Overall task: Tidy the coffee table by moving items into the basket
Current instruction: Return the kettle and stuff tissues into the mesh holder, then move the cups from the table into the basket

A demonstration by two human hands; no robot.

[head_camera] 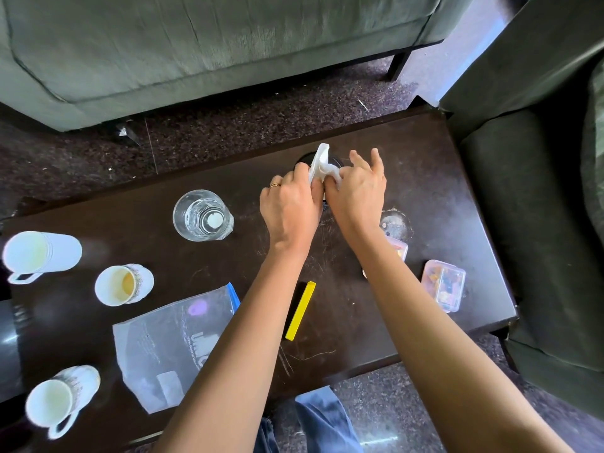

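Both hands meet at the far middle of the dark coffee table [425,178], over a round black object [305,158] that they mostly hide. My left hand [291,207] and my right hand [358,191] pinch a crumpled white tissue [322,165] between them. On the table stand a clear glass [202,215], three white mugs [39,256] [124,284] [60,400], a clear zip bag [170,344], a yellow clip [300,310] and two small plastic boxes [444,284] [398,248]. No basket shows.
A grey-green sofa [196,44] runs along the far side across a strip of dark carpet. A dark armchair [539,207] stands close at the table's right end. A round scuffed patch [394,223] marks the tabletop near my right wrist.
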